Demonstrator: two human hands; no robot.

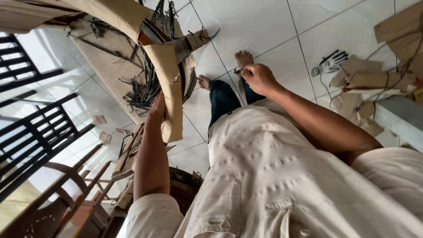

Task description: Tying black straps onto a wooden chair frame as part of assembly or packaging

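Dark wooden chair frames at far left. Left hand wrapped around a bent cardboard strip, part of a cardboard wrapping bound with black straps, held above the tiled floor. Right hand curled shut, pinching a small dark tool near bare feet. Cardboard scraps and a glove lying on the floor, right.

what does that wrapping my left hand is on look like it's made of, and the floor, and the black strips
The wrapping under the left hand looks like brown corrugated cardboard: matte, creased, with torn edges. The floor seems to be glazed ceramic tile, pale and glossy, with dark grout lines. The black strips are probably plastic strapping, thin, flat and curling, though that is less sure.
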